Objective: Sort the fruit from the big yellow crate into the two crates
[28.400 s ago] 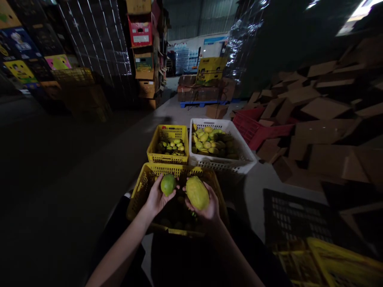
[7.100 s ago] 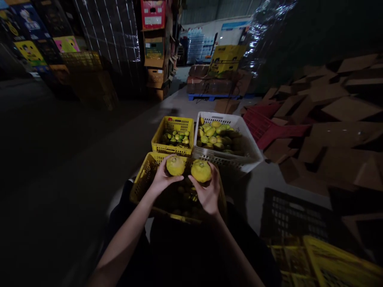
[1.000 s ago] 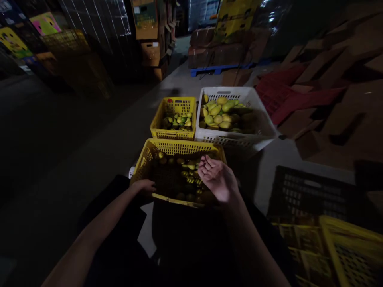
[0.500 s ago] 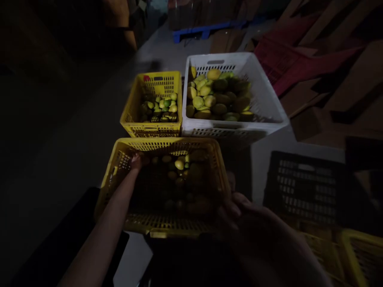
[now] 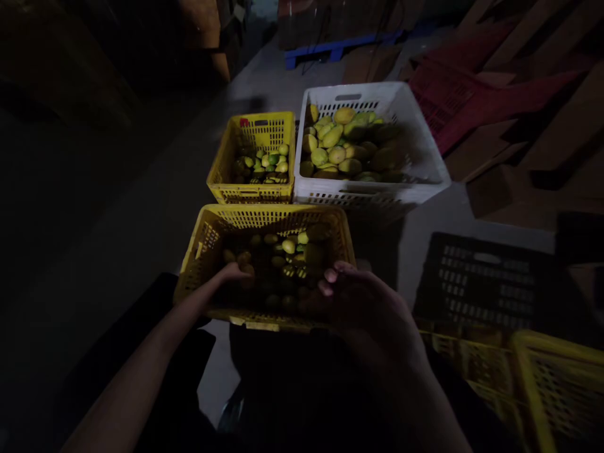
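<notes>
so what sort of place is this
Probably a warehouse or fruit packing area, though it is too dark to be sure. Loose fruit lies in plastic crates, a blue pallet stands beyond them, and cardboard is piled at the right.

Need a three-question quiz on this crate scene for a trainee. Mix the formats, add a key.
1. Which of the person's hands is lowered inside the near yellow crate, toward its left side in the picture?
2. True or false: the blue pallet is farther from the camera than the white crate.
3. What does the white crate hold? a) bottles b) fruit c) folded cloths

Key:
1. The left hand
2. True
3. b
</notes>
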The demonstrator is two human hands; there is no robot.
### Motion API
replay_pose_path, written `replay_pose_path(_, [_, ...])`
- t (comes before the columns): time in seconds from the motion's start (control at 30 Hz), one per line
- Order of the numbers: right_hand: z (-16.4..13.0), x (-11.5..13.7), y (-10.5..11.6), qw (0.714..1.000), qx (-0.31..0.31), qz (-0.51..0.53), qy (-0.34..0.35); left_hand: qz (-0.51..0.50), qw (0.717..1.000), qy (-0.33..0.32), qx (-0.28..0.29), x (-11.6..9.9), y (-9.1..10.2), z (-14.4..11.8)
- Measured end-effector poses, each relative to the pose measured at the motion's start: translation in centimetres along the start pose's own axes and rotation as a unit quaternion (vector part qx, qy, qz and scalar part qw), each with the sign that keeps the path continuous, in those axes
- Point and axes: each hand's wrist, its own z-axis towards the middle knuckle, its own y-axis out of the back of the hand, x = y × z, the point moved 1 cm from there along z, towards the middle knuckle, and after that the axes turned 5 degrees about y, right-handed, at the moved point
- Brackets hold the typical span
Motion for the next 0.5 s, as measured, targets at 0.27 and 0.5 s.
replay_pose_path(0.27, [1.5, -1.8, -0.4, 0.998, 0.004, -0.048, 0.051, -0.099, 0.984, -0.105, 0.107, -10.0, 7.8, -12.1])
replay_pose_path(0.5, [1.9, -2.8, -2.6, 0.994, 0.087, 0.051, -0.044, -0.198, 0.962, -0.172, 0.072, -16.2, 13.0, -17.2])
